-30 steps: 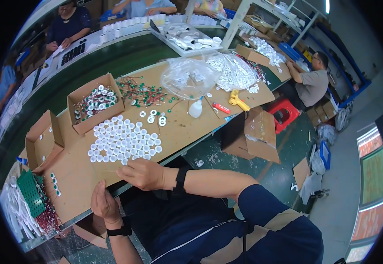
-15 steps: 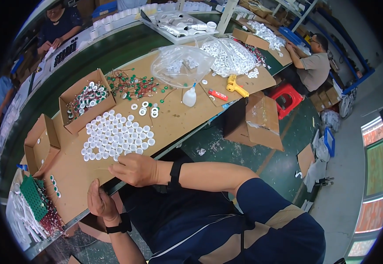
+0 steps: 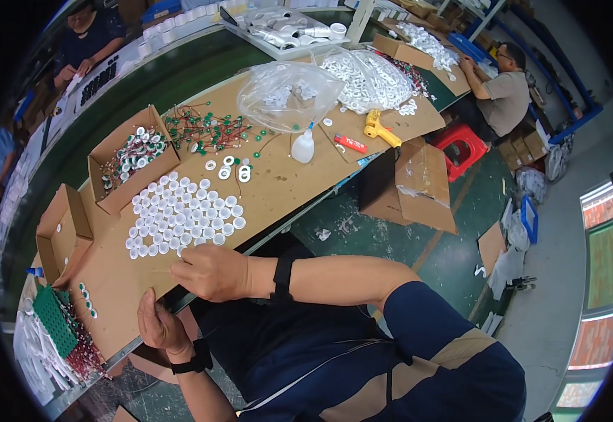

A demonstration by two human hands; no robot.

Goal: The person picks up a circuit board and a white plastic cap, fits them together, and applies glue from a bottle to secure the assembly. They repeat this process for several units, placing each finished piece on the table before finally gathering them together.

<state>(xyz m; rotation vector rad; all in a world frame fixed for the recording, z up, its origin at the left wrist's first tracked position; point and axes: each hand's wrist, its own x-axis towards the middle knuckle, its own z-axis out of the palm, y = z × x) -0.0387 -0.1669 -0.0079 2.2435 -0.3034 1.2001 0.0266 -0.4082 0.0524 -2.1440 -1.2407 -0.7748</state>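
Observation:
My right hand (image 3: 211, 273) is closed at the table's front edge, fingertips bent in just below a cluster of small round white caps (image 3: 187, 218). Whatever it pinches, if anything, is hidden. Close by on the left, my left hand (image 3: 160, 325) has its fingers pressed together and pointing up; no held thing can be made out. Both wrists wear black bands. Beyond the caps lie several white rings (image 3: 227, 169) and a tangle of red wires with green discs (image 3: 211, 133). A cardboard box (image 3: 134, 160) beside them holds white-and-green discs with wires.
Another cardboard box (image 3: 64, 232) stands at the left, near green perforated sheets (image 3: 54, 320). Farther right are a squeeze bottle (image 3: 303, 148), a red tube (image 3: 351, 144), a yellow glue gun (image 3: 381, 129) and bags of white parts (image 3: 366, 81). Two other people work across the room.
The whole view has shifted slightly, so the table's things sit a little higher and farther left. Both hands keep nearly the same pose near the table edge.

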